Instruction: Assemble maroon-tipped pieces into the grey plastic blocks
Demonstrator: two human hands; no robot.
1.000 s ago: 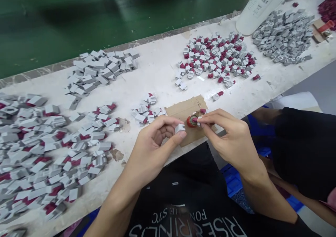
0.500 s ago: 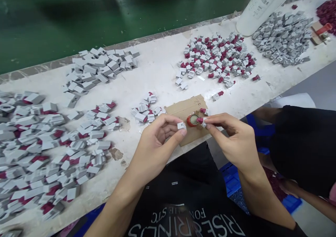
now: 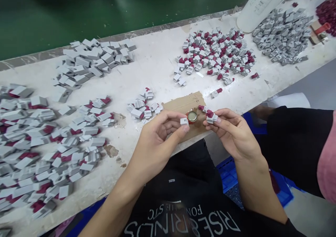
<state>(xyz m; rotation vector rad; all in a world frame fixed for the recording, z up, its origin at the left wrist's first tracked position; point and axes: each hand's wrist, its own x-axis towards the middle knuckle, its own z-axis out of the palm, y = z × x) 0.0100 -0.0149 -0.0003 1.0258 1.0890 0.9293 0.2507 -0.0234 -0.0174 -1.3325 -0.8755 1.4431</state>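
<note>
Surroundings: white bench (image 3: pixel 157 65) strewn with small parts; I see a cardboard scrap (image 3: pixel 183 104) at its near edge, just ahead of both hands.
Obstructions: a bottle cap (image 3: pixel 192 116), red-rimmed with a metallic inside, lies on the cardboard between the two hands; nothing covers the held parts.
Left hand (image 3: pixel 154 146): thumb and forefinger pinched on one small grey block (image 3: pixel 184 121), held just left of the cap.
Right hand (image 3: pixel 233 132): fingertips clasp one grey-and-maroon piece (image 3: pixel 210 116), just right of the cap, over the bench edge.
Counts: I count one bottle, one cap, one cardboard scrap, two held parts. Loose parts are too many to count; I log them as piles.
Piles: plain grey heap (image 3: pixel 91 58) far left; mixed grey and maroon spread (image 3: pixel 34 142) at left; small cluster (image 3: pixel 143 106) beside the cardboard; mixed heap (image 3: pixel 217 55) far centre; grey heap (image 3: pixel 282 34) far right; maroon heap (image 3: pixel 327 11) at the corner.
Bottle (image 3: pixel 259 4): white plastic, label print too small for me to read.
Writing: shirt (image 3: pixel 189 202) shows upside-down white letters, partly readable as "RISE".
Neighbour: a dark sleeve (image 3: pixel 296 142) at right, apart from the person's own hands.
</note>
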